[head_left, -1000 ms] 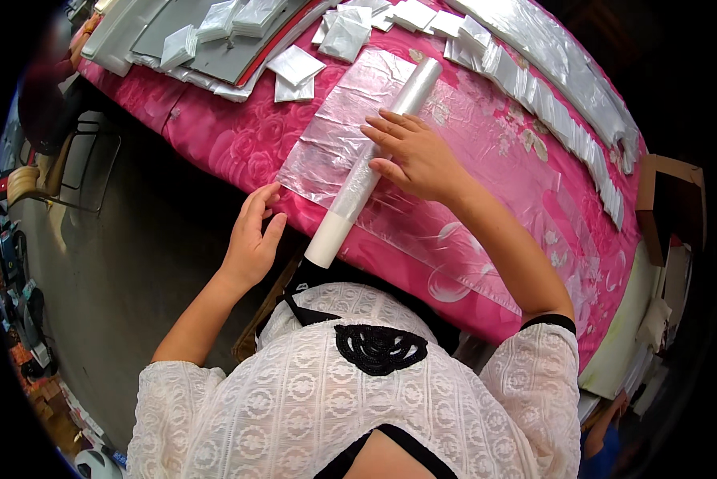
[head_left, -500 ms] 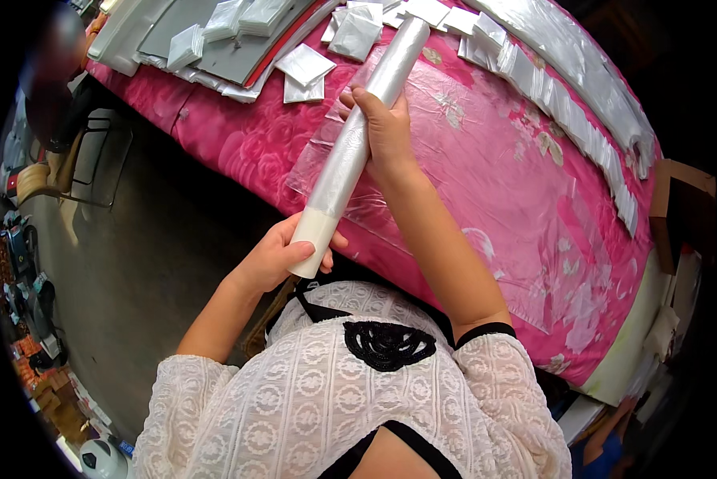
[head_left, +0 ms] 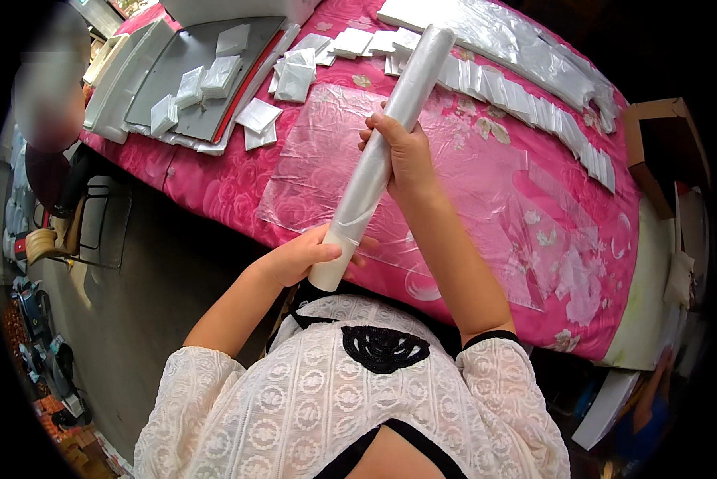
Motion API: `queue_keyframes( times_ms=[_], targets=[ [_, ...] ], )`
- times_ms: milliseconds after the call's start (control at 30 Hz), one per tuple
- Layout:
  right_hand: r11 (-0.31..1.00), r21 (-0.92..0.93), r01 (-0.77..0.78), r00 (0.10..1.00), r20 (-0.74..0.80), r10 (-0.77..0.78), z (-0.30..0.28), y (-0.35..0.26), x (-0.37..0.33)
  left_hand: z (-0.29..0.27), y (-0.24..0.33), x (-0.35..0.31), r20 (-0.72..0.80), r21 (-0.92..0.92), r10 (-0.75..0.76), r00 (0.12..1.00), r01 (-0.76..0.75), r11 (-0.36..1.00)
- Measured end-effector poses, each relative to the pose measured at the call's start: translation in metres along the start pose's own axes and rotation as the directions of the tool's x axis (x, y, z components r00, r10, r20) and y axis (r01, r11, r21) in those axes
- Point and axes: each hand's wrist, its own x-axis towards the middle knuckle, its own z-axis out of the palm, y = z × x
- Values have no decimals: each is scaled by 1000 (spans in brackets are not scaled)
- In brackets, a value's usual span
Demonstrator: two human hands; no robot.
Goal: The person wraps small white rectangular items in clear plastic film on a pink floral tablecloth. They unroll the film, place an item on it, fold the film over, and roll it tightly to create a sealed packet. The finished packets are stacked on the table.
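Note:
A long roll of clear plastic film (head_left: 384, 164) on a white core slants over the near edge of the table, its far end up and to the right. My left hand (head_left: 304, 254) grips its lower end by the bare core, thumb on top and fingers partly hidden beneath. Around the middle of the roll my right hand (head_left: 406, 152) is closed, its thumb lying along the film. Under the roll, a clear plastic sheet (head_left: 470, 215) lies spread on the pink flowered tablecloth (head_left: 207, 188).
Folded white plastic packets (head_left: 294, 80) lie along the far side, with a long fanned row (head_left: 526, 100) curving right. More packets rest on a grey board (head_left: 211, 120) at far left. Long stacked plastic film (head_left: 494, 32) lies behind. A cardboard box (head_left: 649, 164) stands right; a person (head_left: 55, 104) is at left.
The roll and both hands have shifted slightly right in the picture. The view has moved too, so more of the table's far left and of the flat sheet shows. Both grips stay.

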Motion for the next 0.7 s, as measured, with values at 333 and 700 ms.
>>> queue_keyframes(
  times_ms=[333,700],
  targets=[
    [995,54,83,950,-307,-63,-88,-6,28,-2,-21,10,-199,197,-260,945,298,934],
    [706,-650,-281,958,-142,250,-183,-56,23,-26,-48,-14,-92,122,-478,874,486,865]
  ],
)
